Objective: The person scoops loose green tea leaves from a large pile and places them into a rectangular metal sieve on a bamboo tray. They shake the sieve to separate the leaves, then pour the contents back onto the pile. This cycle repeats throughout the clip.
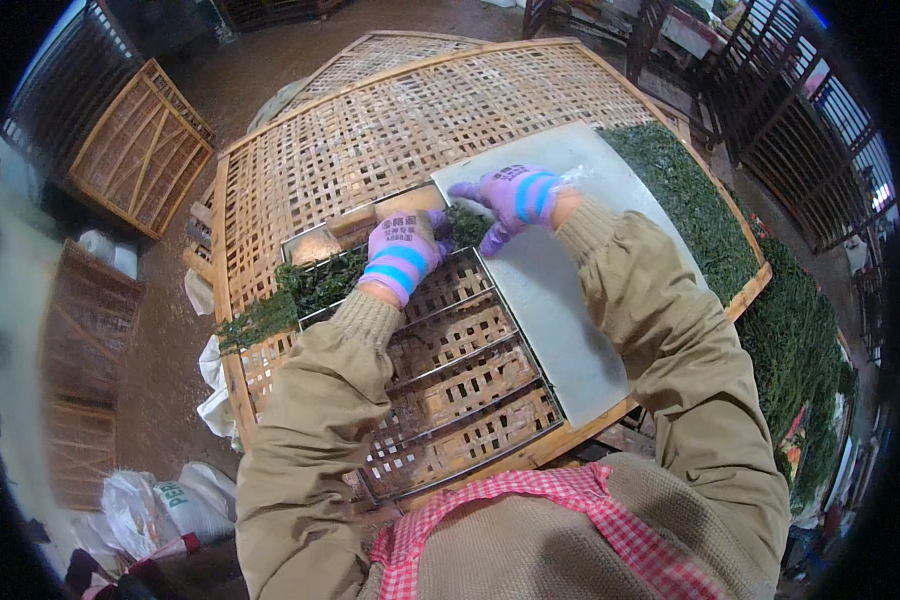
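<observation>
A metal frame divided into long slots (501, 341) lies on a woven bamboo tray (390, 120). Dark green stringy plant matter, like seaweed, fills part of an upper slot (322, 281). My left hand (401, 247), in a purple glove with blue stripes, rests on this greenery, its fingertips at the slot's right part. To its right, my right hand (511, 199), gloved alike, has its fingers spread around a green clump (468, 223) at the frame's edge; whether it grips any is unclear. Under my right hand lies a pale flat board (570, 300). Flat blocks (409, 204) sit in the top slot.
A layer of greenery (682, 191) covers the tray's right side, with a large heap (787, 337) beyond the rim. Loose greenery (259, 322) lies at the tray's left. Wooden-framed racks (142, 150) stand at the left, slatted ones (787, 127) at the right, and white sacks (195, 502) lower left.
</observation>
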Demonstrator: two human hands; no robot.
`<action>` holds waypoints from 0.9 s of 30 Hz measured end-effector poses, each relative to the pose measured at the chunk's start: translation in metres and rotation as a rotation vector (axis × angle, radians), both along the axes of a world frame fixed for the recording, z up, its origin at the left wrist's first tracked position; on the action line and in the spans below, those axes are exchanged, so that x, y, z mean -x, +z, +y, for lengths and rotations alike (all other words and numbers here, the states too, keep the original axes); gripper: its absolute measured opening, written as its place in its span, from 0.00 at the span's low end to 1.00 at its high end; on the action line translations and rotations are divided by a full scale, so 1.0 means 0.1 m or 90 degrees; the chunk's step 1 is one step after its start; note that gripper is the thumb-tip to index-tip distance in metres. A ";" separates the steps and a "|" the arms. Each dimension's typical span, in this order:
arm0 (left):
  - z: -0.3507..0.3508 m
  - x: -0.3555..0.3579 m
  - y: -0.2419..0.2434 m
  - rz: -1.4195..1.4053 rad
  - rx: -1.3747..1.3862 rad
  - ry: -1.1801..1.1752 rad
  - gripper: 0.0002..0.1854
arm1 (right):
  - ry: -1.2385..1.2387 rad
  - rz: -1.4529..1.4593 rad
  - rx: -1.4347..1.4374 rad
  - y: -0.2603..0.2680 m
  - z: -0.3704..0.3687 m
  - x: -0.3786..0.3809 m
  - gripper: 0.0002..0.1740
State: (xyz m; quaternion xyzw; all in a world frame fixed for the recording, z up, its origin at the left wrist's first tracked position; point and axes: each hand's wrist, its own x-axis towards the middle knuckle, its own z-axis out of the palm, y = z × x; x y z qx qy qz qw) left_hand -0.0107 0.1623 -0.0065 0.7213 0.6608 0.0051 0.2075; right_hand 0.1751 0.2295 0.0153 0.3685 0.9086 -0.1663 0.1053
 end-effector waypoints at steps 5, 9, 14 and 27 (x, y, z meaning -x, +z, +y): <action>-0.07 0.05 0.18 0.035 -0.035 -0.044 0.22 | -0.026 0.157 0.060 0.08 -0.06 0.12 0.21; -0.16 0.27 0.26 -0.089 -0.033 0.122 0.20 | -0.063 0.193 0.034 0.16 -0.29 0.32 0.18; -0.12 0.28 -0.11 -0.135 -0.132 0.007 0.16 | 0.030 0.074 -0.066 0.21 -0.33 0.40 0.14; -0.72 0.83 0.30 0.082 -0.304 0.082 0.13 | 0.024 -0.019 -0.151 -0.16 -0.44 0.61 0.16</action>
